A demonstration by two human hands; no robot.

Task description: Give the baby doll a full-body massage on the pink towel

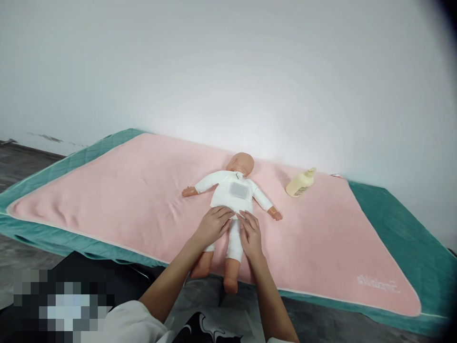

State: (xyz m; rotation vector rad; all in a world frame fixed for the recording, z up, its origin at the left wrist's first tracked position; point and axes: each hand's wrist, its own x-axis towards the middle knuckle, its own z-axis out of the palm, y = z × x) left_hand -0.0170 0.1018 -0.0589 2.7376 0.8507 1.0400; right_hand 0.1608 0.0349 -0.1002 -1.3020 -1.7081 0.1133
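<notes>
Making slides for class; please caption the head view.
Hands at the hem of a white top on a doll, pink mat beneath, yellow bottle nearby.

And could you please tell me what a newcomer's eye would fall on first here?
Probably the doll dressed in white, lying mid-picture on a pink mat, with the person's left hand and right hand at the hem of its top. Next might come the pale yellow pump bottle, on the mat to the doll's right in the picture, near the wall.
</notes>
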